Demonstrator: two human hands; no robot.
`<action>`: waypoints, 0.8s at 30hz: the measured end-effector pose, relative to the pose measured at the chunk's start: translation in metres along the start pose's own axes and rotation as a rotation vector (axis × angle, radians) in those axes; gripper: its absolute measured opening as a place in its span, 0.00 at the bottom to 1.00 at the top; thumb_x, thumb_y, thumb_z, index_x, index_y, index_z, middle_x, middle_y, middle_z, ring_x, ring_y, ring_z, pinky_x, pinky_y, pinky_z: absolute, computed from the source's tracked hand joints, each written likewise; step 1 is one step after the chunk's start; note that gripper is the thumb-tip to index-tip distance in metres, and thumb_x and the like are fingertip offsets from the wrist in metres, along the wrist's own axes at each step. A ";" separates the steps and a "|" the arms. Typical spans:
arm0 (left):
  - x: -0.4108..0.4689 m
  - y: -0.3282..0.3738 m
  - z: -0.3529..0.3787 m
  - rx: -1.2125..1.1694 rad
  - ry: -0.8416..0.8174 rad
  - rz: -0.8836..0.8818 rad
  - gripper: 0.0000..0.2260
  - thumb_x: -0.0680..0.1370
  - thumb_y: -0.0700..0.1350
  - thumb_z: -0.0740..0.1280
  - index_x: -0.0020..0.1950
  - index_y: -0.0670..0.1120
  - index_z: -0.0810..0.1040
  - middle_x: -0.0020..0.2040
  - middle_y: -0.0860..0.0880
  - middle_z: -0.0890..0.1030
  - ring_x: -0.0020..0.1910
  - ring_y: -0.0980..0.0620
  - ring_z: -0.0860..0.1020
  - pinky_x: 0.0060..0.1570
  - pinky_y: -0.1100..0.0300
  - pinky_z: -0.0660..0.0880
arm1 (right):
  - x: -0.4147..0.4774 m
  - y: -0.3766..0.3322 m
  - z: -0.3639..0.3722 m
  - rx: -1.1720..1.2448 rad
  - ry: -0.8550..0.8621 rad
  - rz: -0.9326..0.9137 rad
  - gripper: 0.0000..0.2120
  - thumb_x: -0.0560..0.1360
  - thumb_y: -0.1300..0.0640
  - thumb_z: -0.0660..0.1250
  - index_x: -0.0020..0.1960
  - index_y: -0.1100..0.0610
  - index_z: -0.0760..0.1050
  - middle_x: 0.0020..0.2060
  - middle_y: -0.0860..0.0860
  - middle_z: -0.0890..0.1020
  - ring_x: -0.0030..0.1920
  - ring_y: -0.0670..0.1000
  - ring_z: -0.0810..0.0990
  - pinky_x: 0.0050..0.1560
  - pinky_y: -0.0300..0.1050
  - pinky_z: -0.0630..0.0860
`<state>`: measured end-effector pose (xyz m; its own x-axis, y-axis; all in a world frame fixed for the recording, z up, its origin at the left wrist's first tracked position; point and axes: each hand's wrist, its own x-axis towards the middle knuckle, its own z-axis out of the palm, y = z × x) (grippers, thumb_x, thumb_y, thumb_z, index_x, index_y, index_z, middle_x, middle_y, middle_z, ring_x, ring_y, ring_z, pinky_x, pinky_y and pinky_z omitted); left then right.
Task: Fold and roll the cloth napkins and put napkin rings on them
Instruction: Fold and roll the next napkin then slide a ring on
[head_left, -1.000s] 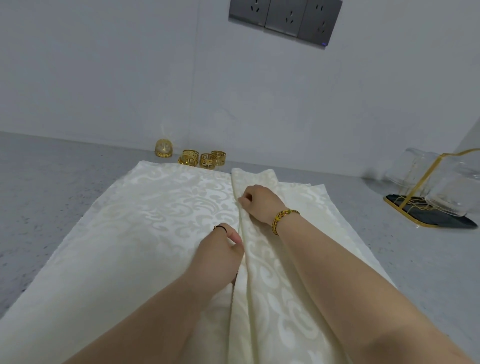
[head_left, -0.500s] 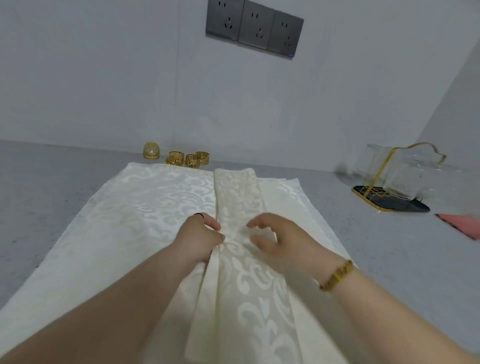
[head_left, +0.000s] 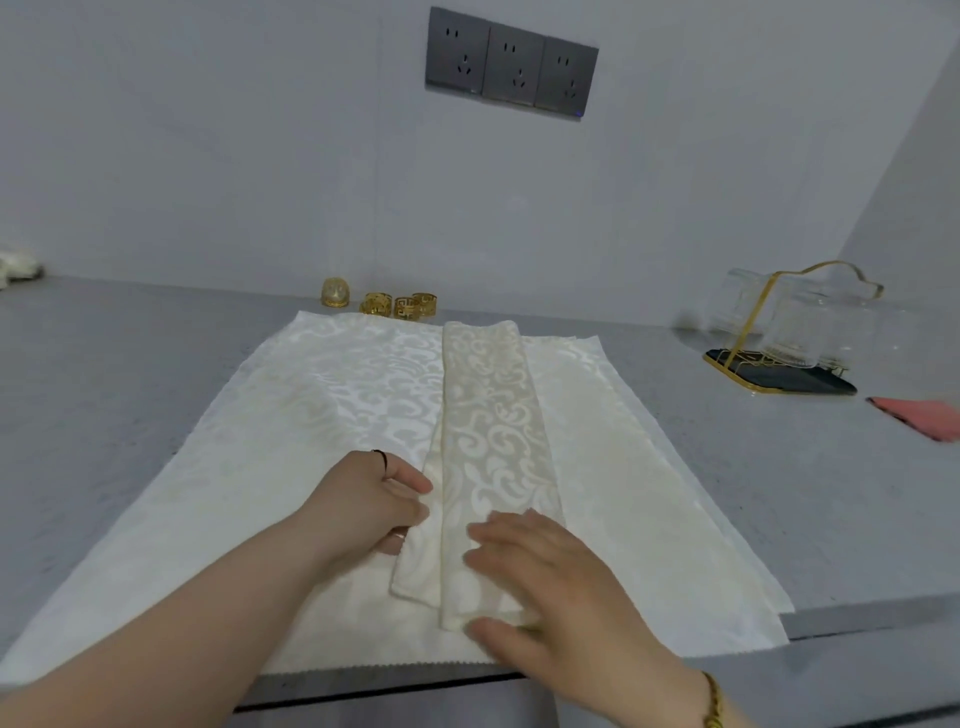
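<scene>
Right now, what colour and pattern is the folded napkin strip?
The folded napkin strip is cream with pale swirling scrolls, clearest in the head view.

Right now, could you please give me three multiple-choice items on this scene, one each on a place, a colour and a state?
1. Where do the napkin rings stand? A) by the wall, past the spread cloth B) on the folded strip C) in a hand
2. Their colour? A) silver B) gold C) red
3. How is the folded napkin lying? A) rolled inside a ring B) crumpled C) as a long flat strip
Key: 1 A, they sit at the wall's foot beyond the cloth's far edge; 2 B, they shine gold; 3 C, it lies flat, the left hand gripping its edge, the right hand pressing its near end.
</scene>
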<state>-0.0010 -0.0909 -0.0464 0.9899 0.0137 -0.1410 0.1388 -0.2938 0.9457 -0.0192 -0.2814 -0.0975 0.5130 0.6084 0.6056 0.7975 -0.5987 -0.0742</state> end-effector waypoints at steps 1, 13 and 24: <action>-0.001 -0.001 0.000 -0.005 -0.002 -0.001 0.07 0.72 0.31 0.67 0.40 0.42 0.77 0.33 0.47 0.76 0.19 0.63 0.73 0.22 0.70 0.72 | 0.001 -0.001 0.002 -0.002 0.043 0.002 0.13 0.76 0.42 0.56 0.53 0.49 0.71 0.52 0.46 0.82 0.57 0.43 0.73 0.62 0.39 0.65; -0.019 -0.016 0.003 0.204 0.023 0.236 0.18 0.70 0.38 0.72 0.51 0.56 0.71 0.39 0.56 0.74 0.30 0.63 0.74 0.33 0.75 0.69 | 0.017 -0.023 0.026 0.007 0.288 0.228 0.12 0.70 0.54 0.60 0.41 0.52 0.82 0.37 0.42 0.84 0.42 0.41 0.78 0.42 0.28 0.71; -0.030 -0.039 -0.016 0.887 -0.079 0.870 0.17 0.75 0.64 0.52 0.56 0.59 0.72 0.44 0.75 0.72 0.53 0.66 0.70 0.57 0.84 0.52 | 0.015 -0.031 0.027 0.116 0.169 0.249 0.10 0.72 0.53 0.59 0.43 0.52 0.80 0.36 0.43 0.83 0.41 0.42 0.76 0.40 0.30 0.71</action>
<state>-0.0361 -0.0642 -0.0747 0.7346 -0.5576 0.3866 -0.6595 -0.7206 0.2138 -0.0281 -0.2396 -0.1076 0.6449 0.3496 0.6796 0.6898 -0.6491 -0.3207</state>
